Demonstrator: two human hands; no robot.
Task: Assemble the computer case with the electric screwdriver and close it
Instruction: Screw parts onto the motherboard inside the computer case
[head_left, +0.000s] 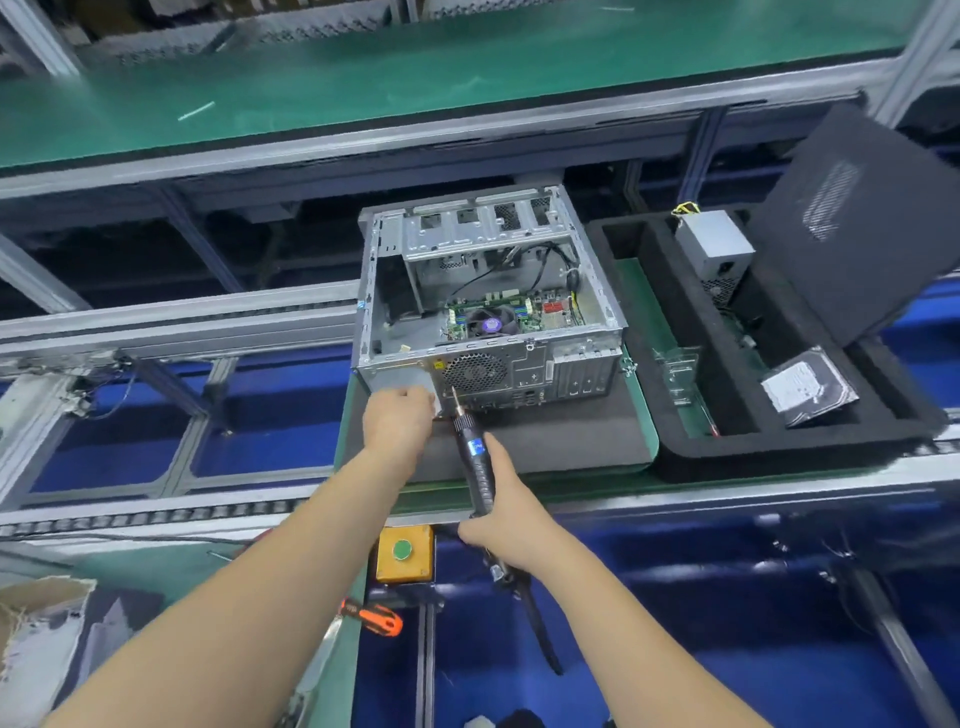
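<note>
An open grey computer case (488, 291) lies on a dark mat, its motherboard and fan showing and its rear panel facing me. My right hand (506, 512) grips the black electric screwdriver (475, 457), whose bit points up at the rear panel just left of the round fan grille. My left hand (397, 415) is at the lower left corner of the rear panel, fingers curled against the metal; what they hold is hidden. The dark side panel (857, 223) leans upright at the right.
A black foam tray (675, 457) to the right holds a silver power supply (714, 249) and a hard drive (808, 387). A yellow box with a green button (404, 552) and an orange-handled screwdriver (376, 618) lie near me. Aluminium conveyor rails run left.
</note>
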